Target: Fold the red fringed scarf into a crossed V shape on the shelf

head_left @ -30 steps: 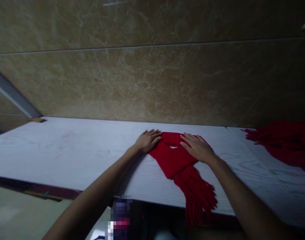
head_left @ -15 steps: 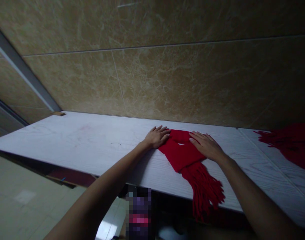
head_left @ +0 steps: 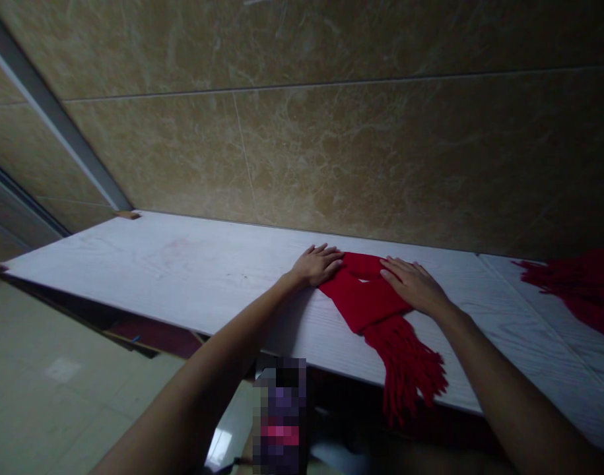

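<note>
Both hands lie flat, palms down and fingers stretched out, gripping nothing: the left hand (head_left: 317, 263) presses on the left edge of a folded red scarf (head_left: 364, 300), and the right hand (head_left: 414, 285) presses on its right side. The scarf sits near the middle of a pale wooden tabletop (head_left: 183, 270), folded into a rough V with a small gap showing between the two layers, and its fringe (head_left: 410, 376) hangs over the near edge of the table. To flatten a fold like this well, it seems best to keep the palms spread, press evenly from the crease outward, and keep the two edges lined up so the layers do not slip apart. Further right, well apart from the hands, another red fringed cloth (head_left: 576, 290) lies on the table. A tiled wall (head_left: 331, 152) rises behind.
</note>
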Tool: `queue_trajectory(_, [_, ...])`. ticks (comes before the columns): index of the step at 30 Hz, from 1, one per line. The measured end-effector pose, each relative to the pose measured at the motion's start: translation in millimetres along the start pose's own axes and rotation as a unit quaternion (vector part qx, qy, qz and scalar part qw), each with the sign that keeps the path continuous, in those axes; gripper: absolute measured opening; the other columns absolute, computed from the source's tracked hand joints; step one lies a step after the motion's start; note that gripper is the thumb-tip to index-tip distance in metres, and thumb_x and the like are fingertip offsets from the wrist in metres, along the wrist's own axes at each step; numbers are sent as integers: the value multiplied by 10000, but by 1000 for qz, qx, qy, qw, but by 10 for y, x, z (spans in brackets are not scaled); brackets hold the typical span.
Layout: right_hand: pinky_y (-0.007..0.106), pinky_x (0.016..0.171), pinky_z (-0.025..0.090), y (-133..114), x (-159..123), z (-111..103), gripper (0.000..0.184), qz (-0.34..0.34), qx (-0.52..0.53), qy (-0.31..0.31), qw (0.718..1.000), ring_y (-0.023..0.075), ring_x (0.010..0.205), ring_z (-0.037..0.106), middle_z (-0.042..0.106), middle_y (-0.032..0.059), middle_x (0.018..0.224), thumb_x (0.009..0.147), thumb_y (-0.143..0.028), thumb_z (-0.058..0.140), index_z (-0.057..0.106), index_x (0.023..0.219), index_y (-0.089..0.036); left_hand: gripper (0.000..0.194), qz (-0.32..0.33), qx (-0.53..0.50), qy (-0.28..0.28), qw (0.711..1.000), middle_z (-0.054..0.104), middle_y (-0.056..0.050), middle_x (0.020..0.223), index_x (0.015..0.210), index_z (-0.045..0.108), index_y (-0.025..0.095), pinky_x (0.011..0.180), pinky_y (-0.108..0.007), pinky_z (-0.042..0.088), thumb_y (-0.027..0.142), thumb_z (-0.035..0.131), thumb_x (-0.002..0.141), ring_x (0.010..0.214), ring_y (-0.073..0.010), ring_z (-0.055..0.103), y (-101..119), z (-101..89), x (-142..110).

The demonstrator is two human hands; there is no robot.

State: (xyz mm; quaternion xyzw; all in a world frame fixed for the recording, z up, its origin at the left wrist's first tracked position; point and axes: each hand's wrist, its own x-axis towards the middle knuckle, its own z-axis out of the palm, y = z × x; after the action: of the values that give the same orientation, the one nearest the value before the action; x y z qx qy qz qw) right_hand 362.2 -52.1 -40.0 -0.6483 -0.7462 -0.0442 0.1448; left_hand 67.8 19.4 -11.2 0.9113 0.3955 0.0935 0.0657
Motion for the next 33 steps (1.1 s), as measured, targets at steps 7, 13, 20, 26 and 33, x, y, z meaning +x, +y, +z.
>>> queue_trajectory(7, [550,1282,312,-18,3,-27,582,4,1,-12,1000,275,1536,466,530,98,1639,1084,-483,317,581,1546,-249,596,-10,1,-7,1000,378,-39,1728,1645,438,285,1329,-533,186,507,244,1127,1635,-287,250,31,-27,-7])
queue_trajectory(13, [573,1276,321,2,16,-60,584,7,39,-3,999,287,1520,487,553,111,1619,1078,-513,345,599,1526,-239,589,-1,-1,1,1000,368,-55,1732,1637,447,286,1320,-547,208,510,250,1130,1632,-298,255,21,-18,-20])
queue_trajectory(20, [617,1279,295,57,41,-140,547,27,62,40,997,310,1532,469,559,138,1609,1073,-445,378,622,1502,-210,575,-41,9,35,999,301,-66,1759,1651,426,271,1334,-567,131,474,303,1127,1663,-296,128,32,-4,-21])
queue_trajectory(26, [590,1299,256,-76,48,-187,544,67,37,-41,996,308,1558,429,506,136,1649,1085,-432,391,591,1535,-200,581,-61,22,7,998,365,-37,1731,1644,441,274,1337,-527,184,464,263,1124,1652,-264,196,89,-48,-9])
queue_trajectory(33, [563,1311,231,-77,59,-200,540,74,48,-46,995,289,1577,398,477,129,1672,1087,-441,414,565,1556,-217,586,-35,32,11,999,372,-52,1727,1652,426,268,1328,-548,211,435,225,1126,1635,-267,258,103,-50,-24])
